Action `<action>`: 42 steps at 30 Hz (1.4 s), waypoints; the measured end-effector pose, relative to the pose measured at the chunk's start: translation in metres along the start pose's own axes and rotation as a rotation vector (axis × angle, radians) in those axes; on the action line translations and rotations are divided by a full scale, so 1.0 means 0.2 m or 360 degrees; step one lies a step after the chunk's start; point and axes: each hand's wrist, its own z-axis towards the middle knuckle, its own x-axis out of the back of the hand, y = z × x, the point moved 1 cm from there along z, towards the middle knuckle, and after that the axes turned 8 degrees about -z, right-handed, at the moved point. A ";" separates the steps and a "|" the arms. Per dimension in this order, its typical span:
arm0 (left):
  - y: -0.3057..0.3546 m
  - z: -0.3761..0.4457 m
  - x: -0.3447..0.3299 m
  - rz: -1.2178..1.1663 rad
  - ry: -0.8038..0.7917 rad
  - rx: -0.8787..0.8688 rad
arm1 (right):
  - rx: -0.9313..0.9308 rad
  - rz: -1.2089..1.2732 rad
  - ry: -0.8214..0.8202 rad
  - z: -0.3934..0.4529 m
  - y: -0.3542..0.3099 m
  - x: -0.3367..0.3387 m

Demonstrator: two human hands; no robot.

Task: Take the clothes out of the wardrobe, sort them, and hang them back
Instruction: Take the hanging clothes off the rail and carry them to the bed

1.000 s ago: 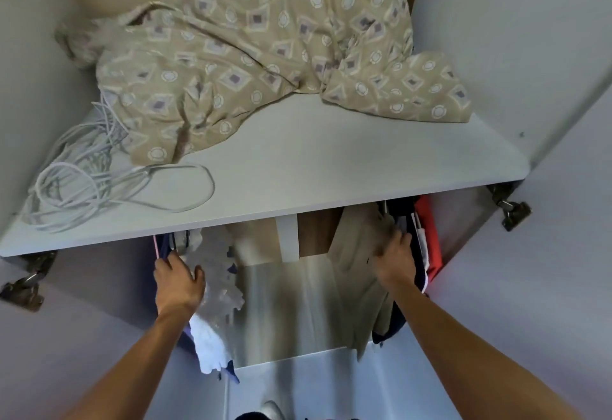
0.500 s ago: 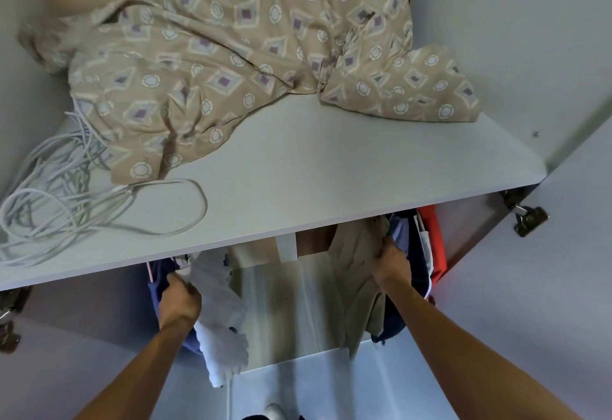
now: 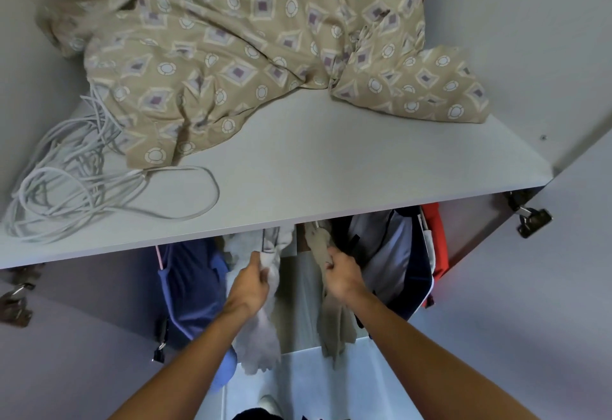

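Note:
Below the wardrobe shelf (image 3: 331, 167) hang several clothes. My left hand (image 3: 250, 282) is shut on a white lacy garment (image 3: 261, 343) near the middle. My right hand (image 3: 341, 275) grips a beige garment (image 3: 336, 330) just to its right. A blue garment (image 3: 192, 287) hangs at the left. At the right hang a grey and navy garment (image 3: 387, 247) and a red one (image 3: 437, 240). The hangers and the rail are hidden by the shelf.
A beige patterned sheet (image 3: 251, 48) and a coil of white cable (image 3: 73, 181) lie on the shelf. Open wardrobe doors stand at both sides, with hinges (image 3: 530, 217) at the shelf's ends. A small padlock (image 3: 159, 353) hangs at the lower left.
Both hands have moved toward the middle, bringing the white and the beige garment close together. The camera view has shifted slightly.

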 end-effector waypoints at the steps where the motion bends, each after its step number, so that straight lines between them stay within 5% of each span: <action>1: 0.05 -0.02 0.00 -0.0032 -0.0045 0.0004 | 0.0018 -0.0008 -0.0034 -0.02 -0.02 0.00; 12: 0.09 -0.06 0.04 -0.0790 -0.0068 0.0095 | -0.0149 0.0383 -0.0008 0.03 -0.10 0.03; 23: 0.25 -0.16 0.05 -0.0862 0.0056 -0.0063 | 0.0185 0.0820 0.0281 -0.22 -0.11 0.06; 33: 0.41 -0.34 0.04 -0.0889 0.0275 -0.0191 | 0.0490 0.0908 0.0257 -0.49 0.02 0.14; 42: 0.24 -1.01 -0.22 -0.0965 0.0588 -0.0153 | 0.0562 0.0839 0.0039 -0.72 0.30 0.05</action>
